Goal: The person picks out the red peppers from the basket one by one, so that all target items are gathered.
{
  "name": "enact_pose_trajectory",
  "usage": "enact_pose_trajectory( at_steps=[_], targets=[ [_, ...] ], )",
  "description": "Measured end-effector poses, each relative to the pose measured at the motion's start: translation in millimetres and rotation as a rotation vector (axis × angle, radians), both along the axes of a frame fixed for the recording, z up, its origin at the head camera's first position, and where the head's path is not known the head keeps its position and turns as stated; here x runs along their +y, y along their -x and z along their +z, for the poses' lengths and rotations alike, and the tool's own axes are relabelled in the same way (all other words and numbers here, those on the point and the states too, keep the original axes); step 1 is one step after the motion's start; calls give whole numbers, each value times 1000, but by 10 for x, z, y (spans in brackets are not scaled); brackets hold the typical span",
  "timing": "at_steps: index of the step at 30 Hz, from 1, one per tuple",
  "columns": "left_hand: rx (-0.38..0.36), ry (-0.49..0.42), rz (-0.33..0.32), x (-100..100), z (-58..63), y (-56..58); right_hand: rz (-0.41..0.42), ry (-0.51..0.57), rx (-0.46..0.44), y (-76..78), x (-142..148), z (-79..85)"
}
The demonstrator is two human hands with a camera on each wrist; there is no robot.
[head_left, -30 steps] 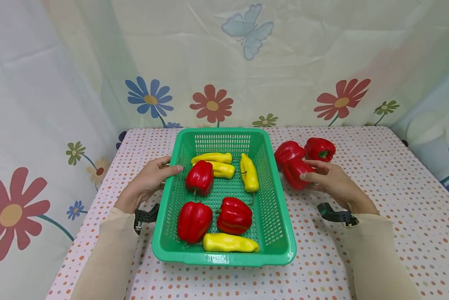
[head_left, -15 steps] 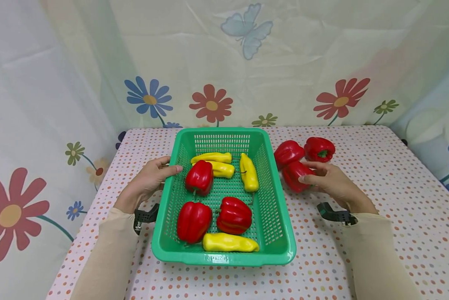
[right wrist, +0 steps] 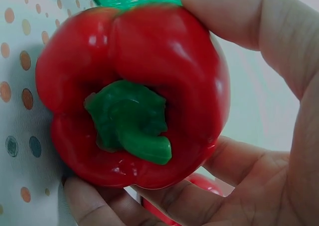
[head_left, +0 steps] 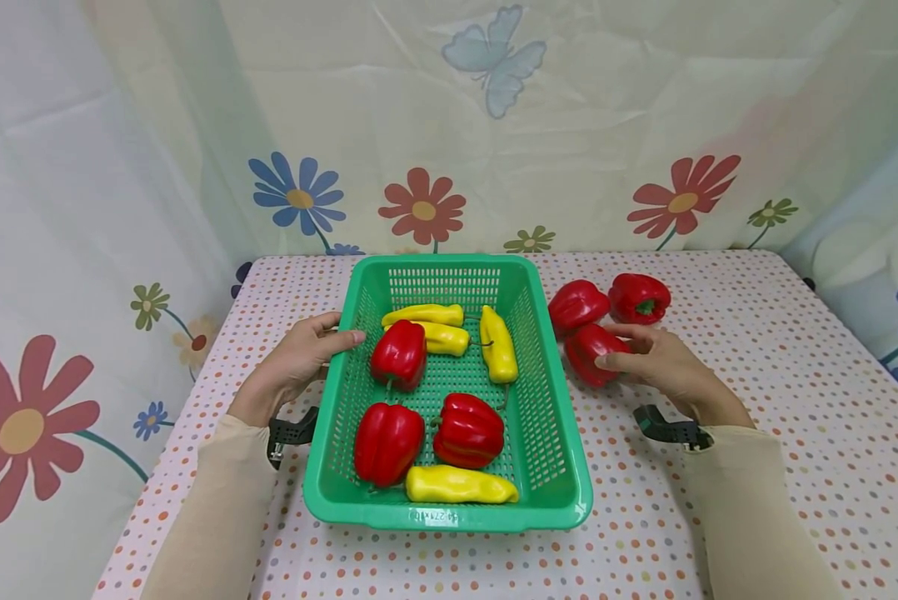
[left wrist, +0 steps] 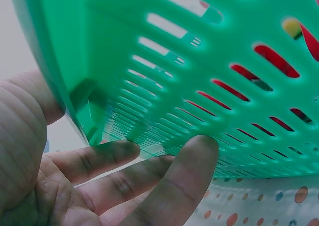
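Observation:
My left hand [head_left: 296,364] grips the left wall of a green plastic basket [head_left: 449,518], thumb over the rim. In the left wrist view the fingers [left wrist: 192,178] lie against the slotted outer wall. Right of the basket, my right hand [head_left: 662,367] holds a red bell pepper [head_left: 591,353] between thumb and fingers. Its green stem [right wrist: 130,121] faces the palm in the right wrist view. Just behind it on the table are a second red bell pepper [head_left: 578,305] and a third red bell pepper [head_left: 639,298].
Inside the basket lie three red bell peppers, one at the front left [head_left: 389,444], and several long yellow peppers, one along the front wall [head_left: 460,485]. A dotted cloth [head_left: 816,467] covers the table. A flowered curtain [head_left: 584,133] hangs behind it.
My right hand has shifted slightly toward me and to the left with the bell pepper, which has turned a little. The left hand and the basket have stayed in place.

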State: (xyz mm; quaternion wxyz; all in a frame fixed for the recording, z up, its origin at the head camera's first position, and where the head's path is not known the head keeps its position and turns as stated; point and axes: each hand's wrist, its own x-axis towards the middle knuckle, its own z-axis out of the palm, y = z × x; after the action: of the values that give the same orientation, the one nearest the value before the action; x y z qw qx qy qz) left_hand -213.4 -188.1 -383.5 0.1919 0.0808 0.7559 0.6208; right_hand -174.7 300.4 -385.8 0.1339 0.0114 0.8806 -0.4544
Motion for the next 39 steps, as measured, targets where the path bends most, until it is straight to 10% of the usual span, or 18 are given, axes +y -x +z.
enact_pose_trajectory(
  at_steps=[39],
  targets=[
    [1, 20, 2, -8, 0, 0, 17, -91, 31, -1, -58, 19]
  ],
)
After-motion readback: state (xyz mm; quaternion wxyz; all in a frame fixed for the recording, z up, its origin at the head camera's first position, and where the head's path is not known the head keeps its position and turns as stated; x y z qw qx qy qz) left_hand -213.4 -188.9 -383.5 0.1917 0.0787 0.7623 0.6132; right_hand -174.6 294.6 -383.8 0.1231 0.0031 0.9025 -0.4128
